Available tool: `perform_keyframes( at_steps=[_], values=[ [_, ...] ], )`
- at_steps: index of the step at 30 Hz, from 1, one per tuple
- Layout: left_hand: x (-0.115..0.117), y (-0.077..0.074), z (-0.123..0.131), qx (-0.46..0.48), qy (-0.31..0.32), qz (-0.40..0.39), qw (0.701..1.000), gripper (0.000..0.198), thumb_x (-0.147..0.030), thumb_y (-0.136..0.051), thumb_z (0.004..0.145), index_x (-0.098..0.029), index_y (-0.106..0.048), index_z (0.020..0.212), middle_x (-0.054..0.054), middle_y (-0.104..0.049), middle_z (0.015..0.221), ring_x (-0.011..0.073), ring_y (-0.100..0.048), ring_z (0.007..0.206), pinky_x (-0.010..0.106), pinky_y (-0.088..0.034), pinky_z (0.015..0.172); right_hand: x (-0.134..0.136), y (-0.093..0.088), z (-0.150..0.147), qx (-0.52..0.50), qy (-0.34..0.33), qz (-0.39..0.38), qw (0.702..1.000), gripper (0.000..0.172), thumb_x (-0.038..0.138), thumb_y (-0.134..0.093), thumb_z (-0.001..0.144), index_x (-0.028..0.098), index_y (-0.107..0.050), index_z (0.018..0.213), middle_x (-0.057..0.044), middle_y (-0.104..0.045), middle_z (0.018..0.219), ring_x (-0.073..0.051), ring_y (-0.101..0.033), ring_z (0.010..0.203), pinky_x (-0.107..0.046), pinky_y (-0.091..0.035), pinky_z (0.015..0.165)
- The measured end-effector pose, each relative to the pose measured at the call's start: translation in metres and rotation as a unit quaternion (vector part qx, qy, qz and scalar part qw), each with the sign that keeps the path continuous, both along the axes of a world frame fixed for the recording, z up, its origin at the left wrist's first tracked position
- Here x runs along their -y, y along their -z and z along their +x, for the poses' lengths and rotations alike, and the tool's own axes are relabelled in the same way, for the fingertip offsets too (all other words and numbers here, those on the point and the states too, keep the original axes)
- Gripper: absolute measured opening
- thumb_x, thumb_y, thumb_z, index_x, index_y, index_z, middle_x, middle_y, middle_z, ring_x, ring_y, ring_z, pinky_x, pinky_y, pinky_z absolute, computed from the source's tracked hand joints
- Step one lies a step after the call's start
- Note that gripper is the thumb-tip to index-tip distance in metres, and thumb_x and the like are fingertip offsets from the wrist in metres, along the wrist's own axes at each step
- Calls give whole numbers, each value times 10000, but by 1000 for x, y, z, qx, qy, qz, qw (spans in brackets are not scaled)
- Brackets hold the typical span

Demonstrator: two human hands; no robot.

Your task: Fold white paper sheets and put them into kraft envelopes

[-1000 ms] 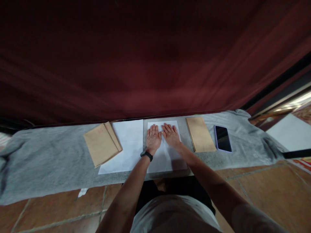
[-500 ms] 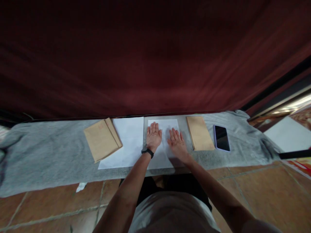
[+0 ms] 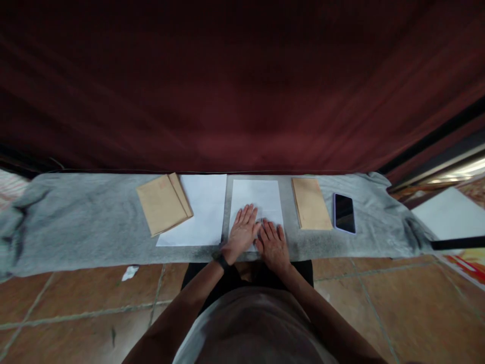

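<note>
A white sheet of paper (image 3: 255,194) lies on the grey cloth in front of me. My left hand (image 3: 243,230), with a dark band at its wrist, rests on the sheet with its fingers stretched out. Close beside it, my right hand (image 3: 273,247) lies palm down near the sheet's lower right part, fingers extended. The two thumbs are near or touching each other. Neither hand grips anything. The hands and wrists cover the sheet's lower portion.
Left of the sheet lie larger white paper (image 3: 204,212) and overlapping brown envelopes (image 3: 162,202). A stack of brown envelopes (image 3: 311,205) and a phone (image 3: 344,213) are to the right. The grey cloth (image 3: 87,222) covers a narrow surface against a dark red curtain-like backdrop (image 3: 242,101).
Both hands have slid down the sheet toward my body and come closer together. More of the sheet's upper part now shows. The camera view has shifted slightly.
</note>
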State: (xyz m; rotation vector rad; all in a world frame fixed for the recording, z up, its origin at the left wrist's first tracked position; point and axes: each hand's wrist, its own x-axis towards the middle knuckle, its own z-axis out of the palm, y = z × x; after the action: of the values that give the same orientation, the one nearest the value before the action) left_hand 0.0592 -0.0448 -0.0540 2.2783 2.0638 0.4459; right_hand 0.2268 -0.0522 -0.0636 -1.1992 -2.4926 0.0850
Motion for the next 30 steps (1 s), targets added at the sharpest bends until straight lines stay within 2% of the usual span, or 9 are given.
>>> perform_keyframes(
  at_steps=[4,9,15,19,23,26,30],
  values=[
    [53,2,0,-26,18,1,999,550,-401,-380,1058,-143,-394,1543,139,-371,1631,253,-273,1543,495,-246,1265,1,3,2,2,-5,1,1000,531,351,-462,1035,175,-436,1536,-131,-452,1581,-310,-415,1459,-566,-247,1221],
    [83,1,-9,-61,20,-8,998,600,-450,-461,1032,-144,-397,1544,158,-345,1640,279,-265,1543,476,-268,1258,1,4,10,7,-12,8,1000,529,387,-456,1046,174,-446,1531,-123,-463,1573,-309,-436,1445,-550,-251,1220],
    [89,-11,-4,-87,16,-52,995,563,-376,-515,1014,-113,-442,1507,211,-400,1597,320,-354,1501,490,-339,1217,1,5,42,21,-30,9,999,540,376,-436,1058,147,-414,1547,-142,-438,1588,-295,-405,1469,-513,-281,1218],
    [84,-22,3,-102,41,-103,989,493,-162,-493,982,-109,-481,1472,234,-444,1561,348,-409,1466,557,-384,1175,-2,6,61,28,-78,-13,996,541,358,-411,1064,143,-382,1560,-155,-396,1613,-279,-356,1500,-510,-290,1224],
    [84,-31,8,-80,46,-105,990,601,28,-410,891,-124,-492,1466,225,-464,1551,329,-400,1472,550,-394,1181,-5,5,69,30,-115,-42,992,573,382,-437,1052,149,-362,1571,-163,-343,1639,-295,-325,1515,-527,-294,1227],
    [86,-36,10,-55,39,-101,993,665,50,-373,866,-155,-462,1493,206,-461,1560,318,-380,1483,570,-390,1186,-6,3,72,23,-128,-58,990,607,405,-480,1034,164,-354,1577,-162,-321,1649,-307,-324,1515,-547,-297,1228],
    [87,-40,10,-77,40,-123,989,675,46,-337,867,-156,-445,1501,173,-474,1561,316,-384,1481,587,-396,1176,-6,3,75,15,-142,-67,988,645,424,-529,1011,173,-354,1579,-159,-307,1655,-313,-322,1516,-558,-301,1229]
  ],
)
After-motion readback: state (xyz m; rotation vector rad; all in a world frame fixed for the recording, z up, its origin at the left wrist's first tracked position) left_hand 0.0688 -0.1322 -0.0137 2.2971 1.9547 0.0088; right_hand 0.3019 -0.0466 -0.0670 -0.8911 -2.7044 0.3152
